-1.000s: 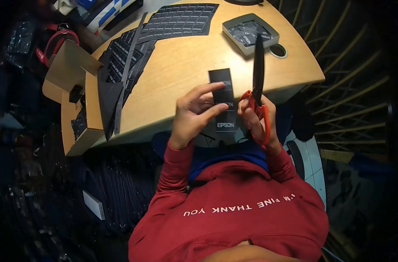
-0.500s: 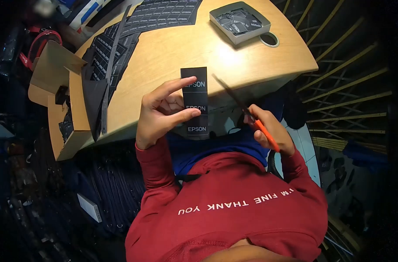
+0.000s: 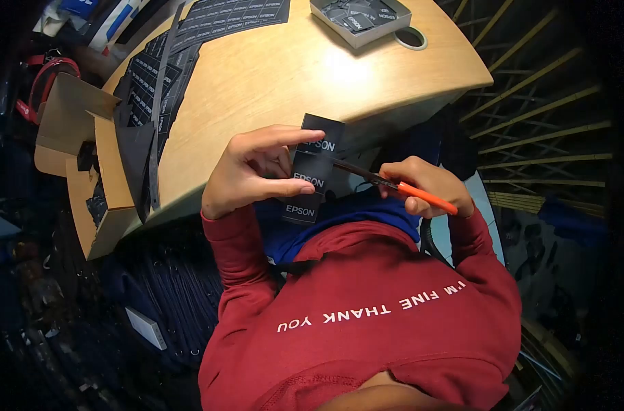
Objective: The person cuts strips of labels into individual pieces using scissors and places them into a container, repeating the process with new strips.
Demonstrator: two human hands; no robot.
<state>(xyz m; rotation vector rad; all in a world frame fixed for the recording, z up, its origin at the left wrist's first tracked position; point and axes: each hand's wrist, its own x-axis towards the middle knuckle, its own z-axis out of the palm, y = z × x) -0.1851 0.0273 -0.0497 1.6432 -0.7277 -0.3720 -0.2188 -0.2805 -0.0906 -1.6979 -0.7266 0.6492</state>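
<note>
My left hand [image 3: 253,168] grips a black strip of EPSON labels [image 3: 308,168], index finger on the top label and thumb lower down. The strip hangs tilted in front of the table edge. From the right, the scissors [image 3: 421,195] with orange handles reach it, held in my right hand [image 3: 428,185]. Their dark blades meet the strip at the line between the top and middle labels.
On the wooden table [image 3: 257,82] lie printed label sheets [image 3: 230,19] and a long metal ruler [image 3: 162,89]. A box of cut labels [image 3: 360,27] stands at the back beside a tape roll [image 3: 411,39]. An open cardboard box [image 3: 113,164] sits left.
The scissors have moved from beside the strip to its upper dividing line, turning nearer to level. The strip has tilted, its top leaning right. The whole view has shifted slightly.
</note>
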